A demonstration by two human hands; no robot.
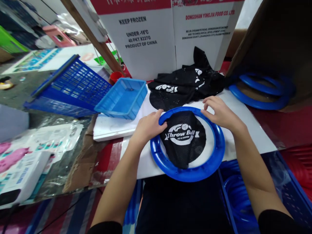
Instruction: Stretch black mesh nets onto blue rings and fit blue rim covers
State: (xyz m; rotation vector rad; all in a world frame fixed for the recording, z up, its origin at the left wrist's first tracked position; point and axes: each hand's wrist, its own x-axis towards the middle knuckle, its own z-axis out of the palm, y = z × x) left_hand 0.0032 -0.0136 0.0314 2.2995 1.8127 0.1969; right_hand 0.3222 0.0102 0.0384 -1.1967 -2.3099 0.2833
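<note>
A blue plastic ring (pixel 218 151) lies in front of me, its near edge reaching past the white board. Inside it rests a black mesh cloth (pixel 180 149) printed "Throw Ball", loosely gathered and covering most of the opening's left and middle. My left hand (pixel 151 125) grips the ring's upper left rim, the thumb over the inner edge by the cloth. At the upper right rim, my right hand (pixel 219 112) has thumb and fingers apart, the thumb close to or touching the ring. Behind the ring lies a heap of similar black mesh cloths (pixel 180 79).
Blue rings (pixel 258 94) lie in a cardboard box at right. A light blue tray (pixel 122 100) and a blue basket (pixel 73 87) stand at left. White cartons (pixel 146 58) rise behind. Below the board, a blue crate (pixel 287 175) holds more rings.
</note>
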